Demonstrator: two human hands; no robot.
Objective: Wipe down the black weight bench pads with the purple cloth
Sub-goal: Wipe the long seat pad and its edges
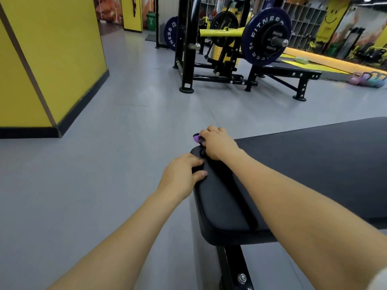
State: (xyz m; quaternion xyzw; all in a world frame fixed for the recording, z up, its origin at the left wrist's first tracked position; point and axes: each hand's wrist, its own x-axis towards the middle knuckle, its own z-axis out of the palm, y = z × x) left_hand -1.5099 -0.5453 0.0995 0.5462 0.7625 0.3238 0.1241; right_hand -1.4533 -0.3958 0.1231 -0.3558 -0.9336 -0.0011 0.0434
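Note:
The black weight bench fills the lower right: a small seat pad (pixel 224 208) nearest me and a long back pad (pixel 314 155) stretching right. My right hand (pixel 218 144) lies at the far left corner of the pads with its fingers curled round the purple cloth (pixel 196 138); only a small purple fold shows past the fingers. My left hand (pixel 182 172) grips the left edge of the seat pad, thumb on top and fingers wrapped over the side. The gap between the two pads runs under my right forearm.
The bench's black steel leg (pixel 234 266) drops below the seat pad. Grey gym floor (pixel 125 143) spreads to the left and ahead. A yellow pillar (pixel 48 59) stands at the left. A loaded barbell rack (pixel 230 49) and coloured kettlebells (pixel 368 79) stand at the back.

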